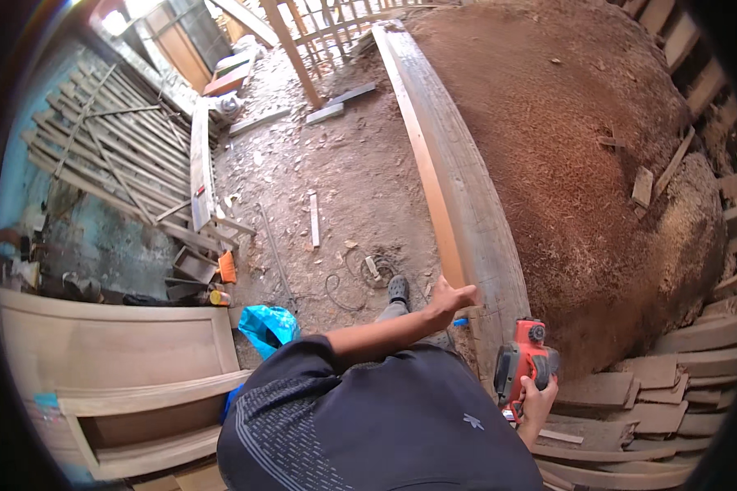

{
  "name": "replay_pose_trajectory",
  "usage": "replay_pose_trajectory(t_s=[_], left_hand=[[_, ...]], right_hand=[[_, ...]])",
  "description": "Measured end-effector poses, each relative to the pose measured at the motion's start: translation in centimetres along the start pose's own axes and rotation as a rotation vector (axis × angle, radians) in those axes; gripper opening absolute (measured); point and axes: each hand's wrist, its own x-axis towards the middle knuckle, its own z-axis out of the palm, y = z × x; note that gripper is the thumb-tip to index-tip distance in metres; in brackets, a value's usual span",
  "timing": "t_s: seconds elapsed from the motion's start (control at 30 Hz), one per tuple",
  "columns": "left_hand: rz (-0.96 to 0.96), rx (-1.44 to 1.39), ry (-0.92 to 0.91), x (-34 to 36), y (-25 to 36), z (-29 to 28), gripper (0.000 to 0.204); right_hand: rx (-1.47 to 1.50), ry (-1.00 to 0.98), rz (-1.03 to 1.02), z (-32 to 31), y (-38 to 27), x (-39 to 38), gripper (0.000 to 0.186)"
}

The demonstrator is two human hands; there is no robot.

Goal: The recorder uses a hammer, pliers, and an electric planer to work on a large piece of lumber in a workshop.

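A red and black electric hand planer is in my right hand, whose fingers are wrapped around its handle. The planer is at the near right edge of a long weathered timber beam. Along the beam's left side runs a smooth orange-brown plank, stretching away from me. My left hand is closed at the near end of this plank, thumb pointing right; its fingers are partly hidden. Just below that hand is a small blue object, too small to name.
A large sawdust heap lies right of the beam, with stacked offcuts nearer me. A coiled cable is on the floor by my shoe. Panelled wooden doors and a blue bag are at left. Slats lean behind.
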Motion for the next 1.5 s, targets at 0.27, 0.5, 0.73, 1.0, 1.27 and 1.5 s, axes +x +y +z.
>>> replay_pose_trajectory(t_s=[0.27,0.5,0.73,1.0,1.27,1.5], left_hand=[[0.006,-0.631,-0.389,-2.9,6.6,-2.4,0.053],[0.110,-0.653,-0.516,-5.5,11.9,-1.1,0.081],[0.296,-0.743,-0.477,-7.4,22.9,2.0,0.065],[0.596,-0.896,-0.746,-7.3,29.7,2.6,0.043],[0.556,-0.918,-0.772,-6.9,29.6,2.4,0.050],[0.552,-0.926,-0.801,-7.4,28.8,2.2,0.055]], right_hand=[[-0.250,-0.117,-0.382,2.2,-0.8,2.5,0.027],[-0.319,-0.243,-0.303,2.9,0.2,3.2,0.030],[-0.268,-0.207,-0.288,3.1,2.5,3.8,0.027],[-0.303,-0.211,-0.261,3.1,1.6,3.5,0.026],[-0.351,-0.239,-0.280,2.8,0.0,2.9,0.024],[-0.354,-0.265,-0.322,2.4,0.7,3.6,0.028]])
